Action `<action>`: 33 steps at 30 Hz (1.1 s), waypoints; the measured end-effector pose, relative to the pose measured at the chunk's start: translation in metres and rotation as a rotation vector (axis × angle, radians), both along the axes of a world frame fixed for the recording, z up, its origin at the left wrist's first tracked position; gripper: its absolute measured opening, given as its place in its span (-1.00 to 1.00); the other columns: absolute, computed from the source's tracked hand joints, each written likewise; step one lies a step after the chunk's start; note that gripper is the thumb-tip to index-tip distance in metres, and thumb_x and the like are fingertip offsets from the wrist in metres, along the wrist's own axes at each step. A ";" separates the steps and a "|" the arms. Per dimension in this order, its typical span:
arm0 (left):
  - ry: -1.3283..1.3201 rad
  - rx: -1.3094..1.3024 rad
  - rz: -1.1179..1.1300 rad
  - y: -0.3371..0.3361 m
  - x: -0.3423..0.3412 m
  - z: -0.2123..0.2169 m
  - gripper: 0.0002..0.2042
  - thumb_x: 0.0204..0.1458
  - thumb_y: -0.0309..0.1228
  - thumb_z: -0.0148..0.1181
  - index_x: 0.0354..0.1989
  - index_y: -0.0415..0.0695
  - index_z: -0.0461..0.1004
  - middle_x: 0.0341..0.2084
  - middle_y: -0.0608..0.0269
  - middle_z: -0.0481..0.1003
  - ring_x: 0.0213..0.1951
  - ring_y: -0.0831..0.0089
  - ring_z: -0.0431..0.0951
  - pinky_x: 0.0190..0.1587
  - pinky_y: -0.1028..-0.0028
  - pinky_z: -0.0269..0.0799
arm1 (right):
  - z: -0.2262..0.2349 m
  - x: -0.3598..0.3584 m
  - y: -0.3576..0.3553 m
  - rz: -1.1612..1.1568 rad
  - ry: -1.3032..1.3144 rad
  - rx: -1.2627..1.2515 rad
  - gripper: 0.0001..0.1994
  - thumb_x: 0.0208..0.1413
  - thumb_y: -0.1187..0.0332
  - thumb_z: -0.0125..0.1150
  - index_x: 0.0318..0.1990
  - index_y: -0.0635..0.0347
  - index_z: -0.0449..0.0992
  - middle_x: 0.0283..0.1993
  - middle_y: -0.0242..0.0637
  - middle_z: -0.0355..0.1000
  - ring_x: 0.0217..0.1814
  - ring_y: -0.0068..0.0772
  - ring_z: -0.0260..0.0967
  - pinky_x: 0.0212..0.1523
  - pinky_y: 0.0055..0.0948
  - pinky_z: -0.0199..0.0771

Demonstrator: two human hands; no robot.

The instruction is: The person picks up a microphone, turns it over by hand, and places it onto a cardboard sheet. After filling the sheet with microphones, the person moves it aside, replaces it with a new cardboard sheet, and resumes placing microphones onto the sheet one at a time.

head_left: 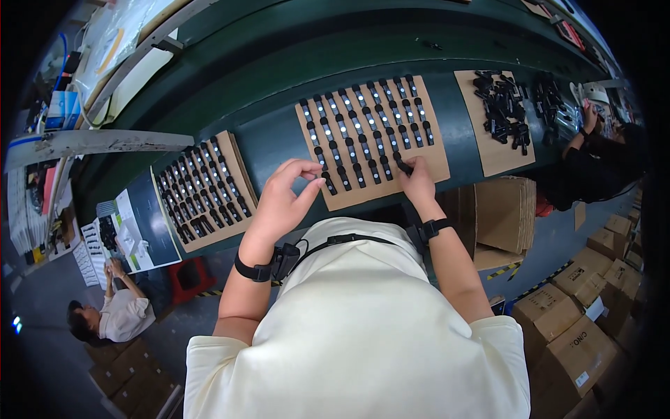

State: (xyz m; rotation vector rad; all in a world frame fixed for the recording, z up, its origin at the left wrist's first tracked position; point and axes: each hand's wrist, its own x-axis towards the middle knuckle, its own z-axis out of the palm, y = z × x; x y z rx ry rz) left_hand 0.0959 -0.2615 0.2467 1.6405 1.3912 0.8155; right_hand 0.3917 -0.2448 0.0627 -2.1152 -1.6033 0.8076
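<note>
Pinching a small black part (403,165) on the cardboard sheet (440,157), the right hand (417,183) grips its light, stiff body, while the left hand (283,202) hovers with fingers half-curled and empty.

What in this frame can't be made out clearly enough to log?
- Head view: whether the left hand pinches anything; its curled fingertips hide the gap.
- Head view: the black part under the right hand; the fingers cover its end, so the grip is unclear.
- Head view: detail of the small black parts on the cardboard sheet; too small.
- Head view: the loose pile on the right; too tangled to count.
</note>
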 end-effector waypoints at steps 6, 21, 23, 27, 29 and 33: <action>0.008 0.028 -0.042 0.003 0.007 0.005 -0.78 0.00 -0.59 0.21 -0.15 -0.29 0.48 -0.24 0.14 0.50 -0.21 0.41 0.53 -0.06 0.45 0.39 | 0.074 0.001 -0.004 0.070 0.194 0.103 -0.81 -0.01 0.49 0.22 -0.22 0.25 0.40 -0.15 -0.11 0.40 -0.16 0.00 0.45 -0.15 -0.22 0.47; -0.137 0.531 -0.281 0.015 0.045 0.065 -0.68 -0.13 -0.48 0.37 -0.16 -0.25 0.51 -0.29 0.14 0.56 -0.22 0.23 0.53 0.09 0.23 0.36 | 0.260 -0.045 -0.017 0.524 0.513 0.512 -0.72 -0.12 0.64 0.30 -0.19 0.29 0.47 -0.26 -0.19 0.42 -0.28 -0.34 0.43 -0.38 -0.52 0.44; -0.153 0.517 -0.279 0.013 0.044 0.069 -0.69 -0.15 -0.49 0.37 -0.17 -0.25 0.51 -0.30 0.14 0.56 -0.23 0.22 0.54 0.11 0.20 0.35 | 0.264 -0.043 -0.018 0.534 0.573 0.477 -0.68 -0.17 0.67 0.32 -0.17 0.32 0.47 -0.26 -0.18 0.43 -0.26 -0.36 0.41 -0.30 -0.53 0.42; -0.193 0.486 -0.276 0.009 0.045 0.076 -0.70 -0.18 -0.52 0.37 -0.21 -0.27 0.52 -0.32 0.14 0.56 -0.24 0.21 0.54 0.13 0.13 0.33 | 0.267 -0.044 -0.019 0.566 0.559 0.596 -0.68 -0.17 0.61 0.34 -0.18 0.24 0.50 -0.28 -0.23 0.44 -0.36 -0.39 0.40 -0.47 -0.58 0.35; -0.212 0.480 -0.282 0.008 0.045 0.078 -0.71 -0.19 -0.54 0.36 -0.23 -0.27 0.52 -0.32 0.15 0.56 -0.25 0.23 0.54 0.12 0.10 0.33 | 0.270 -0.044 -0.019 0.583 0.549 0.602 -0.68 -0.17 0.62 0.34 -0.17 0.26 0.50 -0.27 -0.20 0.44 -0.33 -0.37 0.40 -0.41 -0.55 0.37; -0.194 0.527 -0.288 0.008 0.045 0.080 -0.72 -0.19 -0.57 0.34 -0.23 -0.25 0.52 -0.33 0.15 0.56 -0.26 0.26 0.54 0.12 0.08 0.32 | 0.271 -0.045 -0.020 0.617 0.524 0.635 -0.66 -0.19 0.64 0.32 -0.17 0.31 0.49 -0.26 -0.15 0.44 -0.27 -0.33 0.41 -0.30 -0.48 0.41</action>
